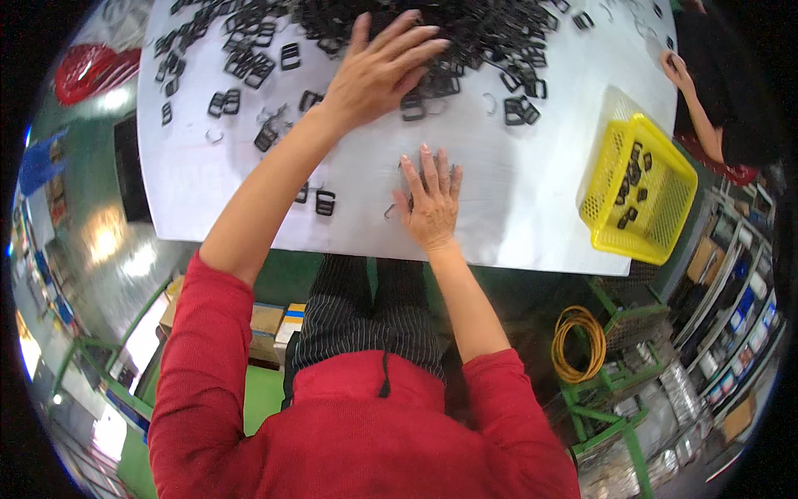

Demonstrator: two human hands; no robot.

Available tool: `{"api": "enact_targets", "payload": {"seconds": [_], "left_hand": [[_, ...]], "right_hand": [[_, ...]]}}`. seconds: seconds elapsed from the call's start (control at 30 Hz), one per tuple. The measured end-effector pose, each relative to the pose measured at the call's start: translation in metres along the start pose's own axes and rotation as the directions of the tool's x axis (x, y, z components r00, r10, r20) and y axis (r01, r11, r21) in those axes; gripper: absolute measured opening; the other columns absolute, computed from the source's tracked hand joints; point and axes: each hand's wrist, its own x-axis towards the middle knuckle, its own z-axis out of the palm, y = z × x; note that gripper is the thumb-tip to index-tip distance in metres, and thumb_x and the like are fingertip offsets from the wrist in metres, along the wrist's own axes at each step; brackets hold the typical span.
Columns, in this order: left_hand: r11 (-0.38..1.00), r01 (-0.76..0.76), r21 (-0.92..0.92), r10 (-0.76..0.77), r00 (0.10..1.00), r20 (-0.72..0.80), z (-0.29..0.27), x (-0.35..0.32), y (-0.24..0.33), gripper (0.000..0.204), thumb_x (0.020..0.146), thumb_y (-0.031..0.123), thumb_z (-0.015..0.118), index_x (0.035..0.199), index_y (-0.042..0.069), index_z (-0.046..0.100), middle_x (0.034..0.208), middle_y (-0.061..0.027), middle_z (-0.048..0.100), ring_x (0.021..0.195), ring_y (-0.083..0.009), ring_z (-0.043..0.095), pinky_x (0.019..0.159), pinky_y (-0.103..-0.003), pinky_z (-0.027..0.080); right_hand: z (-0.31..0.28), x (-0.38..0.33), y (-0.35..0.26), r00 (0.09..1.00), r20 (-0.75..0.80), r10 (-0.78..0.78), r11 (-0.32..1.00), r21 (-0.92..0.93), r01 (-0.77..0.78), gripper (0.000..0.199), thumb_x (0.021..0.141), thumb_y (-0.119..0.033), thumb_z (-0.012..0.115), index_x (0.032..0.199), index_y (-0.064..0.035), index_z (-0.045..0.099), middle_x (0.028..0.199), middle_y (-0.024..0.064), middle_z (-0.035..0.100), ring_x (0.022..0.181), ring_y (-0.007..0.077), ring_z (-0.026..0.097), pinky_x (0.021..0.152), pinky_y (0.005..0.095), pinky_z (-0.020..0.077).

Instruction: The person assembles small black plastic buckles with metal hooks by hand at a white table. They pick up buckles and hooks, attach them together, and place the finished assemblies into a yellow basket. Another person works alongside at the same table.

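A big heap of black plastic strap buckles point(499, 33) covers the far middle of the white table point(532, 200). My left hand point(378, 75) reaches to the heap's near edge, fingers outstretched; whether its palm touches buckles is hidden. Closer to me, my right hand point(432, 204) lies palm down with its fingers spread on the tabletop. A thin curved scrap point(389, 211) shows beside its thumb; anything under the palm is hidden. To the left of that hand lies a loose black buckle point(325, 203), with another partly behind my left forearm.
A yellow plastic basket point(603, 195) holding several black pieces stands at the table's right edge. Another person's hand point(677, 71) rests by the far right edge. More loose buckles point(224, 103) are scattered at the left. A coiled orange hose point(579, 344) hangs below right.
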Motion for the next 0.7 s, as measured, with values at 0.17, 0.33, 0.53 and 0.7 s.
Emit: {"api": "enact_targets", "payload": {"seconds": [0.17,0.33,0.53,0.7], "left_hand": [[0.910,0.406,-0.083,-0.412,0.908,-0.078,-0.029,-0.173,0.019,0.053,0.080,0.028,0.061,0.130,0.018,0.044,0.143,-0.0093,0.031,0.137,-0.0334,0.013,0.106,-0.059,0.001],[0.917,0.378,0.125,-0.397,0.892,0.215,-0.022,-0.228,0.036,0.062,0.078,0.036,0.061,0.135,0.027,0.038,0.146,-0.0073,0.024,0.138,-0.0329,0.009,0.106,-0.059,-0.006],[0.966,0.244,0.082,-0.254,0.954,0.158,-0.022,-0.186,-0.005,0.058,0.081,0.038,0.058,0.134,0.024,0.039,0.145,-0.0060,0.026,0.138,-0.0284,0.013,0.106,-0.061,-0.004],[0.775,0.632,-0.019,-0.621,0.754,-0.212,-0.040,-0.179,-0.030,0.050,0.079,0.028,0.064,0.123,0.012,0.049,0.124,-0.0089,0.047,0.119,-0.0281,0.040,0.099,-0.046,0.027]], "right_hand": [[0.020,0.001,-0.042,0.999,0.040,-0.021,0.999,0.050,0.019,0.058,0.081,-0.044,0.056,0.133,-0.0213,0.043,0.144,0.0103,0.029,0.136,0.0305,0.018,0.109,0.0520,0.0087],[0.035,0.015,-0.065,0.995,0.074,-0.066,0.996,-0.050,0.070,0.056,0.082,-0.043,0.055,0.133,-0.0221,0.043,0.144,0.0110,0.028,0.136,0.0309,0.018,0.109,0.0528,0.0068],[0.037,0.017,-0.065,0.996,0.069,-0.053,0.999,-0.005,0.053,0.054,0.083,-0.041,0.055,0.133,-0.0235,0.043,0.143,0.0104,0.029,0.136,0.0295,0.019,0.109,0.0525,0.0053],[0.014,0.062,-0.084,0.988,-0.134,-0.077,0.994,0.062,0.086,0.047,0.076,-0.026,0.065,0.120,-0.0142,0.053,0.124,0.0091,0.048,0.120,0.0272,0.040,0.103,0.0480,0.0216]]}}
